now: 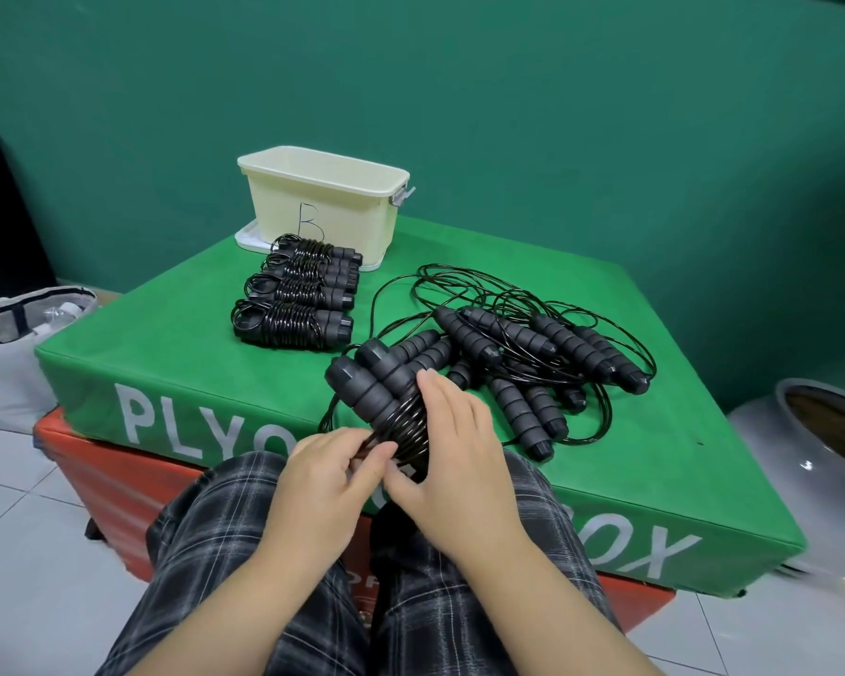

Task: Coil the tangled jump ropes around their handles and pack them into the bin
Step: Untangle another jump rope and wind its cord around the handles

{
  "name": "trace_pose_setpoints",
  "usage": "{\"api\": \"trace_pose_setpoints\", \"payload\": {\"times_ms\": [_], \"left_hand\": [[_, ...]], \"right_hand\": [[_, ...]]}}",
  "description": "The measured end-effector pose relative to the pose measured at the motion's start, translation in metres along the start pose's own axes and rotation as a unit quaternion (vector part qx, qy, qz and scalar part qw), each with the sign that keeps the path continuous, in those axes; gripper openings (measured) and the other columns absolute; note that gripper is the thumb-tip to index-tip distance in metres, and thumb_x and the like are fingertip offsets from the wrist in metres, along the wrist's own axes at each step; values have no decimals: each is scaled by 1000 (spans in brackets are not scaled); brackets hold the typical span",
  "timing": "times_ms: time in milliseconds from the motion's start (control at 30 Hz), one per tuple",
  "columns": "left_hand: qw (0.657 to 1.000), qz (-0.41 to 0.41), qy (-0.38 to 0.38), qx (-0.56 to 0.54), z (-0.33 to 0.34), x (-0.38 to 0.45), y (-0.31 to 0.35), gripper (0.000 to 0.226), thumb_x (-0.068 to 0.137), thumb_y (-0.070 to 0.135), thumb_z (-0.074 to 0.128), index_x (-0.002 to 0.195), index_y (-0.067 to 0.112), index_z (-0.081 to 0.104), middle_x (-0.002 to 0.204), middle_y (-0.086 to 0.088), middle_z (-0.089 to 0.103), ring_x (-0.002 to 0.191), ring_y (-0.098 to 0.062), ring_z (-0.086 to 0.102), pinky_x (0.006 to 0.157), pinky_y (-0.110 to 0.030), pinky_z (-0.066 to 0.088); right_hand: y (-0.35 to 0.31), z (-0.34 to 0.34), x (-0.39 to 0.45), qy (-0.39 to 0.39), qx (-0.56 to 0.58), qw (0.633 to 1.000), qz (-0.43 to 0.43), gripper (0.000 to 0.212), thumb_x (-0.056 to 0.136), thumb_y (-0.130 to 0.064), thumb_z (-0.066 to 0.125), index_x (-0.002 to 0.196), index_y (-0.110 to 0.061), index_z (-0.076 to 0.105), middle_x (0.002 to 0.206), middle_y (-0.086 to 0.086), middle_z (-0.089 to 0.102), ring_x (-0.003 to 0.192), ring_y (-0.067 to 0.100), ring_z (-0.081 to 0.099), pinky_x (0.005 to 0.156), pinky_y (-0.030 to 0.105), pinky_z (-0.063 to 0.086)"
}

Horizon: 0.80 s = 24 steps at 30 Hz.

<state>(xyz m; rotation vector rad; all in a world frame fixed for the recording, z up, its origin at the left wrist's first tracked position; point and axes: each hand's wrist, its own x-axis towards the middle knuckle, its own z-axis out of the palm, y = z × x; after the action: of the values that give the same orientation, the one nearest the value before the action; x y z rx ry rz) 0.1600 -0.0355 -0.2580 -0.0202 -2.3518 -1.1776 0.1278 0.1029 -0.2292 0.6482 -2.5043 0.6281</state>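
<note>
Both hands grip one rope bundle (386,407) near the green box (176,334) front edge: left hand (320,473) pinches cord, right hand (452,461) wraps handles (bin (328,207) at the box's far edge).

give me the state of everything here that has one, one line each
bin: upright, lid off, inside hidden
coiled ropes: wound round their handles, in a row before the bin, not packed
tangled ropes: loose, unwound, heaped on the green box
rope in hands: partly wound round paired handles
left hand: pinches the cord
right hand: holds the handles
</note>
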Motion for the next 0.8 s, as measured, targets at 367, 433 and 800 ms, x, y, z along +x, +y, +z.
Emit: {"api": "trace_pose_setpoints", "payload": {"times_ms": [367,433,800], "left_hand": [[997,21,-7,-67,-5,3,18,11,90,50,51,85,44,57,91,19,61,82,-5,59,65,-15,44],[996,11,-13,-86,-7,4,26,11,82,52,47,86,47,56,89,24,63,80,1,61,64,-12,44],[989,-54,-135,34,-19,13,28,23,87,42,59,68,30,54,60,5,65,50,-11,57,59,-37,49]], "right_hand": [[2,-5,-3,-18,81,995,49,59,85,-47,52,142,-42,37,147,-8,39,127,18,42,97,25,34],[3,-4,-3,20,101,992,77,59,83,-55,42,140,-42,41,146,-8,40,127,15,41,97,22,32],[10,-8,-3,109,174,970,133,55,85,-43,62,129,-63,37,146,-16,37,128,-3,30,102,34,41]]}}
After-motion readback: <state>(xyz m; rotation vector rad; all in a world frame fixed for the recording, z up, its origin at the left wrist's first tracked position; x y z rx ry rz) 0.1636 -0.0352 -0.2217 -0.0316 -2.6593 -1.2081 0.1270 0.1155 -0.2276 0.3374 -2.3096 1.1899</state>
